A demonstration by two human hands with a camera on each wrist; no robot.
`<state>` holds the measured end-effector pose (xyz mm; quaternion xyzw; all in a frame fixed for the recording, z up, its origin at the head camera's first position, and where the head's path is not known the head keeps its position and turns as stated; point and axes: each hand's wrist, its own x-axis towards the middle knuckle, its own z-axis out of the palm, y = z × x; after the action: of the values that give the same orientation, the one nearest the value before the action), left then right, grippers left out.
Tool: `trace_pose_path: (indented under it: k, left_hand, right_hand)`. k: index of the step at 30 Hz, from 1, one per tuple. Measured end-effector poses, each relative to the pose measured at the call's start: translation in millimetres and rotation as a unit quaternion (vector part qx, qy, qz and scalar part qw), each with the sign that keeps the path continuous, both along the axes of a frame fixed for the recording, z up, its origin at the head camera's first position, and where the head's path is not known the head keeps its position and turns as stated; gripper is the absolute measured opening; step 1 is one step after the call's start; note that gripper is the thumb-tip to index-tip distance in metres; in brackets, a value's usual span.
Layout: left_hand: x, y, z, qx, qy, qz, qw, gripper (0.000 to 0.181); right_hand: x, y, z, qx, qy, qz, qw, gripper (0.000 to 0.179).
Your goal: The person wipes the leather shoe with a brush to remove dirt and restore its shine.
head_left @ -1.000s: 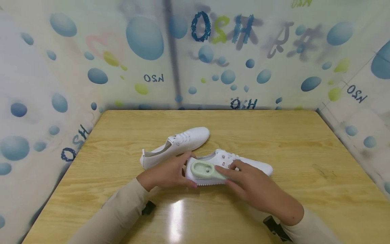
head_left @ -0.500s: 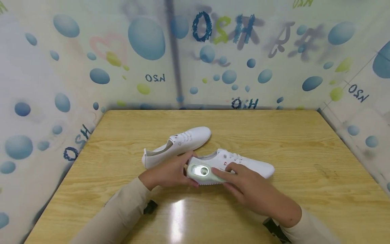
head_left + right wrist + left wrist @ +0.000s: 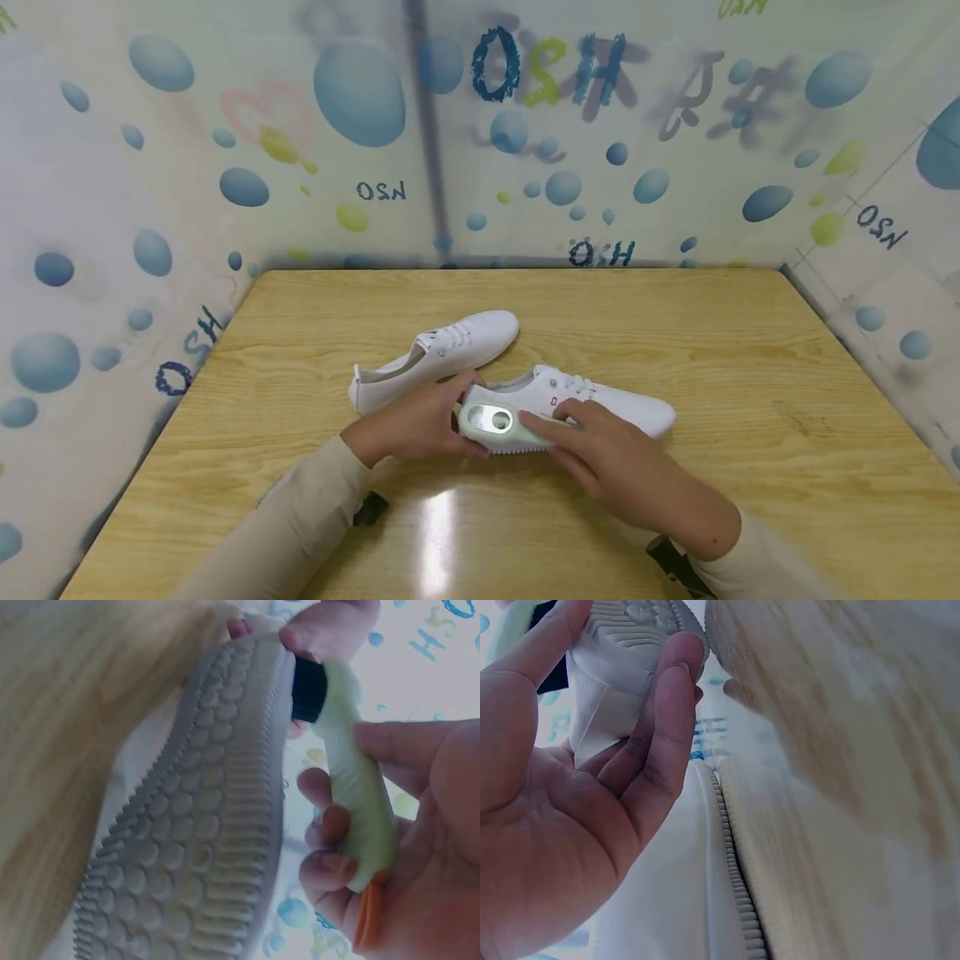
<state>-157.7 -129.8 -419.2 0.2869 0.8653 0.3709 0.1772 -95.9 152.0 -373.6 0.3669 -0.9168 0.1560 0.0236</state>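
Note:
A white lace-up sneaker (image 3: pixel 637 410) is held on its side edge, toe to the right in the head view. My left hand (image 3: pixel 420 421) grips its heel between thumb and fingers. In my right hand (image 3: pixel 622 471) is a pale green brush (image 3: pixel 480 418), its head against the sneaker's side near the heel. The right wrist view shows the brush's dark bristles (image 3: pixel 308 690) touching the upper, an orange loop (image 3: pixel 367 915) at the handle's end, and the sneaker's studded sole (image 3: pixel 195 802). The brush's bristles are hidden in the head view.
Behind the left hand, the other white sneaker (image 3: pixel 480 337) rests upright on the wooden table (image 3: pixel 675 325). A wall covering (image 3: pixel 465 167) with blue dots and lettering encloses the table's back and sides. Dark straps or devices show at both wrists.
The brush has shifted slightly left along the sneaker toward the heel, and its head now reflects light brightly. The left hand keeps its grip. Over the last half second almost nothing moves.

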Motion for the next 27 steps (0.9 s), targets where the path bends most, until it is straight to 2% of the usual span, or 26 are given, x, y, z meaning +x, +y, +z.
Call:
trace_pose_path:
  k: [4,8,15,19,23,27]
  left_hand:
    - [-0.6,-0.2,1.5,-0.008,-0.007,0.000,0.9999,0.074]
    - [-0.3,-0.4,2.9,-0.020,-0.011,0.005,0.9997,0.075]
    - [0.6,0.3,2.8,-0.010,-0.006,0.005,0.9999,0.074]
    - [0.7,0.6,3.2,0.002,-0.008,0.002,1.0000,0.073]
    - [0.5,-0.3,2.7,-0.007,-0.009,0.001,0.9999,0.073]
    - [0.2,-1.0,2.1,-0.025,-0.007,0.004,0.9997,0.075]
  right_hand:
    - [0.0,7,10.2,0.018,-0.028,-0.019,0.9993,0.050]
    - [-0.5,8,10.7,0.013,-0.023,-0.048,0.9985,0.051]
    - [-0.9,-1,-5.5,-0.018,0.027,-0.009,0.9994,0.052]
    - [-0.2,1,-1.8,-0.009,0.008,0.000,0.9999,0.052]
    - [1.2,6,7.6,0.010,-0.019,-0.017,0.9996,0.051]
    - [1.3,6,8.3,0.011,-0.011,-0.046,0.9988,0.053]
